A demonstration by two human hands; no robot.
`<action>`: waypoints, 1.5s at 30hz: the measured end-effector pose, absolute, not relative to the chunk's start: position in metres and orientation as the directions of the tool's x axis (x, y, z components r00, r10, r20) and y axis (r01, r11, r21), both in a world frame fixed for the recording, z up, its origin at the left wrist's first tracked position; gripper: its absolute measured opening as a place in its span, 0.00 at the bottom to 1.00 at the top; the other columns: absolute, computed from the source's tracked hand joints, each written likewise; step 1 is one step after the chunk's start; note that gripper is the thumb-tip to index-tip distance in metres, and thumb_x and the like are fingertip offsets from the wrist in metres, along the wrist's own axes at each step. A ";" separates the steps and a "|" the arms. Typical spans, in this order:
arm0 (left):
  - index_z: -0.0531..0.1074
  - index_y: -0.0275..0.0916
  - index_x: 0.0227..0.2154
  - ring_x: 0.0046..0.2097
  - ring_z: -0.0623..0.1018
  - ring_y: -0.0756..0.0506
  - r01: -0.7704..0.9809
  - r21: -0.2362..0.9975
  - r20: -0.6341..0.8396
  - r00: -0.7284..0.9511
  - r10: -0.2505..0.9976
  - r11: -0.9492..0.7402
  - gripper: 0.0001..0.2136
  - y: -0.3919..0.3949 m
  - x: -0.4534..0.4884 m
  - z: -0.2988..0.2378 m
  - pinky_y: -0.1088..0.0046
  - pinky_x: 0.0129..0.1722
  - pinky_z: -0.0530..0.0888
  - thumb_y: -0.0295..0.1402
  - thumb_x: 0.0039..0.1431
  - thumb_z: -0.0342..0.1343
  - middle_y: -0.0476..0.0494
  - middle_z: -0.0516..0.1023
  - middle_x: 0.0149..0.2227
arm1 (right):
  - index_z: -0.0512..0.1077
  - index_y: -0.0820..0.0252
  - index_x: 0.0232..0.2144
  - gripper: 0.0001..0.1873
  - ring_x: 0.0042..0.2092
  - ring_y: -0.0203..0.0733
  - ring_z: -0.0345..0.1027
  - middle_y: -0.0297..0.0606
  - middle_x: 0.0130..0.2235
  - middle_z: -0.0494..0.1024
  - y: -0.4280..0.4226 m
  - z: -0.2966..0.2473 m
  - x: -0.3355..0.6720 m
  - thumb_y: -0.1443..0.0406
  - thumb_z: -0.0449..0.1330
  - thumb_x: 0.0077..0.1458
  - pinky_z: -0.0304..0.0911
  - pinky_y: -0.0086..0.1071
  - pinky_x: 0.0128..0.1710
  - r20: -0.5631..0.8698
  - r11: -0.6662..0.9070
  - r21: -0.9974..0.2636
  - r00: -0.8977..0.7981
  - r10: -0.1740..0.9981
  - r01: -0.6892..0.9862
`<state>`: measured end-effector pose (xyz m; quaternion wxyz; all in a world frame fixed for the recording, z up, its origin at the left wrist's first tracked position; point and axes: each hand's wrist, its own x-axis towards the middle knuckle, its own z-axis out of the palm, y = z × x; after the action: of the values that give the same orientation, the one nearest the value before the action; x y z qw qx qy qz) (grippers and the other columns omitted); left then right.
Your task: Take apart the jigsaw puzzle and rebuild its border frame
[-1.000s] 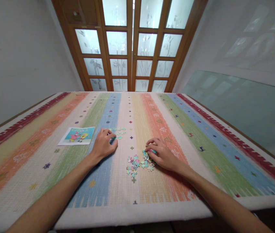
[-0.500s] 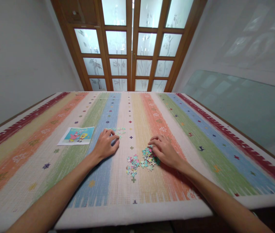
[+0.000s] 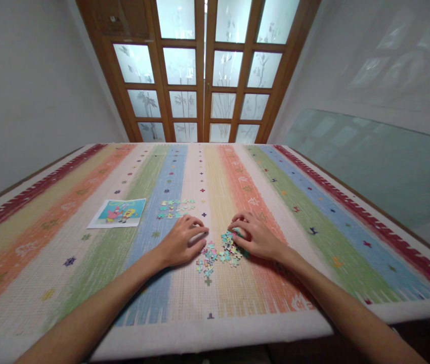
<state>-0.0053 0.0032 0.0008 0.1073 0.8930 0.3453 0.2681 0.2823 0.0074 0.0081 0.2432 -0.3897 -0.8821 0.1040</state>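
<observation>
My left hand (image 3: 184, 240) hovers just left of the loose jigsaw pieces, its fingers loosely bent and apart from the thumb; nothing shows in it. My right hand (image 3: 256, 235) is curled over the right edge of a heap of jigsaw pieces (image 3: 230, 250), with fingertips and thumb drawn together on a piece there, largely hidden by the fingers. A smaller cluster of pieces (image 3: 208, 258) lies between the hands. Beyond my left hand, teal and yellow pieces (image 3: 171, 208) lie joined or closely set in rows.
A printed cartoon picture (image 3: 118, 213) lies flat at the left of the rows. The striped tablecloth (image 3: 233, 298) covers the broad table. Wooden doors with frosted panes (image 3: 184, 65) stand beyond it, and a glass panel (image 3: 374, 167) leans by the right wall.
My left hand has moved right and nearer, from the rows of pieces to the loose ones, uncovering the rows. My right hand stays at the heap, shifting only slightly.
</observation>
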 end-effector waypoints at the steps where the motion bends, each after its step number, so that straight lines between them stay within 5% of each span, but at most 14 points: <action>1: 0.77 0.44 0.50 0.51 0.73 0.39 0.527 0.393 0.384 0.651 0.655 -0.753 0.11 -0.002 -0.001 0.002 0.55 0.55 0.70 0.35 0.68 0.55 0.41 0.78 0.48 | 0.78 0.56 0.41 0.08 0.49 0.52 0.68 0.45 0.46 0.76 0.006 0.008 0.281 0.65 0.61 0.61 0.65 0.50 0.51 0.342 0.679 -0.376 -0.586 0.734 0.631; 8: 0.65 0.47 0.64 0.66 0.66 0.34 0.450 0.423 0.241 0.781 0.576 -0.787 0.23 -0.018 0.013 0.001 0.47 0.63 0.63 0.42 0.69 0.56 0.41 0.70 0.65 | 0.78 0.58 0.44 0.10 0.51 0.52 0.66 0.45 0.46 0.75 0.001 0.010 0.276 0.64 0.62 0.60 0.64 0.50 0.53 0.311 0.695 -0.410 -0.626 0.715 0.591; 15: 0.69 0.48 0.60 0.63 0.69 0.34 0.469 0.411 0.220 0.781 0.585 -0.781 0.18 -0.017 0.010 0.005 0.45 0.61 0.63 0.42 0.70 0.53 0.43 0.73 0.62 | 0.78 0.58 0.45 0.14 0.52 0.55 0.66 0.46 0.48 0.75 0.003 0.012 0.280 0.62 0.67 0.55 0.64 0.53 0.54 0.295 0.689 -0.392 -0.626 0.722 0.609; 22: 0.62 0.48 0.65 0.68 0.64 0.33 0.447 0.387 0.232 0.799 0.554 -0.807 0.23 -0.017 0.012 0.001 0.46 0.63 0.63 0.44 0.71 0.53 0.42 0.68 0.67 | 0.78 0.55 0.41 0.06 0.51 0.52 0.66 0.45 0.46 0.76 0.006 0.008 0.281 0.65 0.61 0.62 0.64 0.50 0.54 0.311 0.683 -0.376 -0.610 0.729 0.626; 32: 0.72 0.43 0.52 0.58 0.72 0.38 0.469 0.339 0.307 0.764 0.567 -0.815 0.13 -0.013 0.011 0.004 0.53 0.58 0.65 0.40 0.72 0.49 0.43 0.78 0.55 | 0.75 0.58 0.34 0.04 0.48 0.50 0.67 0.43 0.43 0.76 0.012 0.004 0.284 0.68 0.59 0.60 0.63 0.45 0.50 0.359 0.664 -0.376 -0.560 0.747 0.646; 45: 0.70 0.40 0.52 0.52 0.72 0.38 0.510 0.356 0.362 0.698 0.618 -0.783 0.12 -0.012 0.012 0.002 0.54 0.53 0.67 0.36 0.70 0.51 0.40 0.79 0.50 | 0.79 0.56 0.40 0.06 0.49 0.53 0.68 0.46 0.45 0.76 0.010 0.000 0.280 0.65 0.62 0.62 0.64 0.49 0.50 0.381 0.660 -0.361 -0.542 0.749 0.659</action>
<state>0.0117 -0.0125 0.0017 0.1147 0.9142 0.3085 0.2365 0.2800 0.0098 0.0004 0.2583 -0.4031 -0.8736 0.0872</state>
